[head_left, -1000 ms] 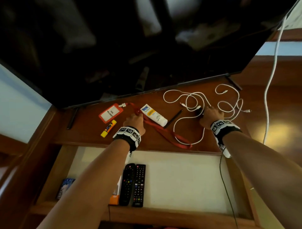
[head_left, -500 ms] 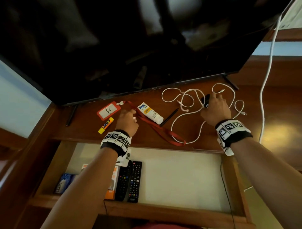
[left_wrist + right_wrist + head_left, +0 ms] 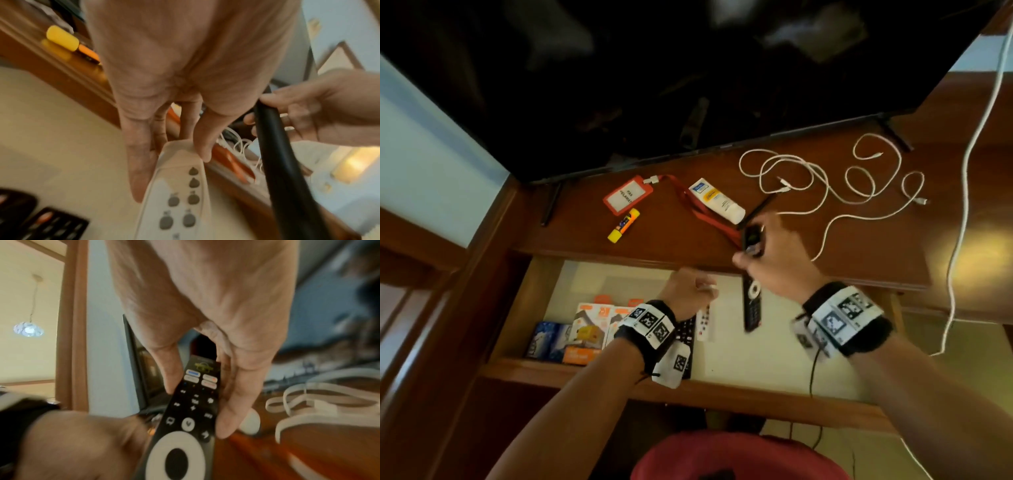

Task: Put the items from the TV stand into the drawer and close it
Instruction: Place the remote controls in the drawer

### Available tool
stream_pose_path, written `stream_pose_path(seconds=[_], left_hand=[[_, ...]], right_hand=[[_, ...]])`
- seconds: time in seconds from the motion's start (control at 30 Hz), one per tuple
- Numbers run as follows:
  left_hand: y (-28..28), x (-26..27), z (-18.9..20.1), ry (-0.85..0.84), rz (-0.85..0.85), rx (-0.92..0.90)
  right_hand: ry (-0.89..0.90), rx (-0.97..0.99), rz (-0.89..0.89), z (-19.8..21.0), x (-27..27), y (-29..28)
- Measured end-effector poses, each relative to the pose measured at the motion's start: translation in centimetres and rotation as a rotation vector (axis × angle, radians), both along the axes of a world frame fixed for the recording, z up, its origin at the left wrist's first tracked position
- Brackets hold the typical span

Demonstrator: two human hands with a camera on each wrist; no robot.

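- Glossy brown wooden TV stand [image 3: 661, 236] under a black television [image 3: 619, 85]; its pale-lined open drawer [image 3: 774, 356] lies at 6 o'clock.
- Left hand [image 3: 683, 291] pinches a slim white remote [image 3: 180, 194] above the drawer.
- Right hand [image 3: 774, 260] grips a long black remote [image 3: 191, 410] over the stand's front edge.
- White cable [image 3: 825, 185] loops at 2 o'clock.

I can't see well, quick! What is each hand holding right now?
Left hand: fingers pinch the small white plastic remote with grey buttons.
Right hand: fingers grip the long black remote with the white ring button.

Both hands [image 3: 688, 291] [image 3: 777, 260] gripping, fingers curled
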State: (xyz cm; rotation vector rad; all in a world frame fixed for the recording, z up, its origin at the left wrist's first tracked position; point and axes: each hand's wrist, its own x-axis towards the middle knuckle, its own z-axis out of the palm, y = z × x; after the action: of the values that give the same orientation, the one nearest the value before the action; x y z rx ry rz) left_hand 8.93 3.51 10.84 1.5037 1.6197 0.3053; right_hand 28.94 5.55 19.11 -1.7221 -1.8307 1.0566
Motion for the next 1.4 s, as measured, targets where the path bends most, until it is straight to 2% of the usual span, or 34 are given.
stream_pose_path(seconds=[0.1, 0.27, 0.47, 0.6, 0.8, 0.93, 1.07, 1.23, 1.33, 1.4], left_hand=[[-0.5, 0.2, -2.7, 0.105, -0.054, -0.132], [-0.9, 0.7, -5.9, 0.216, -0.161, -0.186], [-1.4, 1.4, -7.9, 0.388, -0.289, -0.175], [-1.3, 1.4, -8.2, 0.445, -0.380, -0.134], [-1.0, 1.0, -8.1, 0.527, -0.520, -0.171], [-1.1, 0.7, -7.6, 0.594, -0.631, -0.151], [-1.4, 0.6, -7.3, 0.647, -0.695, -0.083], [-1.6, 0.4, -7.5, 0.627, -0.637, -0.064], [-1.3, -0.1, -6.3, 0.519, -0.501, -0.073], [-0.7, -0.8, -5.0, 0.461, -0.362, -0.008]], right_hand=[[-0.012, -0.144, 0.138, -5.3, -2.1, -2.5], [-0.110, -0.277, 0.159, -12.4, -3.6, -3.0], [-0.154, -0.340, 0.081, -16.9, -4.3, -1.9], [-0.240, -0.340, 0.114, -19.0, -4.4, -1.8], [-0.306, -0.371, 0.233, -19.8, -3.6, -2.4], [-0.257, -0.458, 0.186, -19.0, -4.1, -2.9], [-0.261, -0.457, 0.182, -18.7, -5.4, -3.1], [-0.213, -0.457, 0.187, -18.7, -6.7, -3.5], [-0.263, -0.443, 0.181, -17.4, -6.6, -3.7], [-0.285, -0.359, 0.183, -15.5, -6.4, -3.3]])
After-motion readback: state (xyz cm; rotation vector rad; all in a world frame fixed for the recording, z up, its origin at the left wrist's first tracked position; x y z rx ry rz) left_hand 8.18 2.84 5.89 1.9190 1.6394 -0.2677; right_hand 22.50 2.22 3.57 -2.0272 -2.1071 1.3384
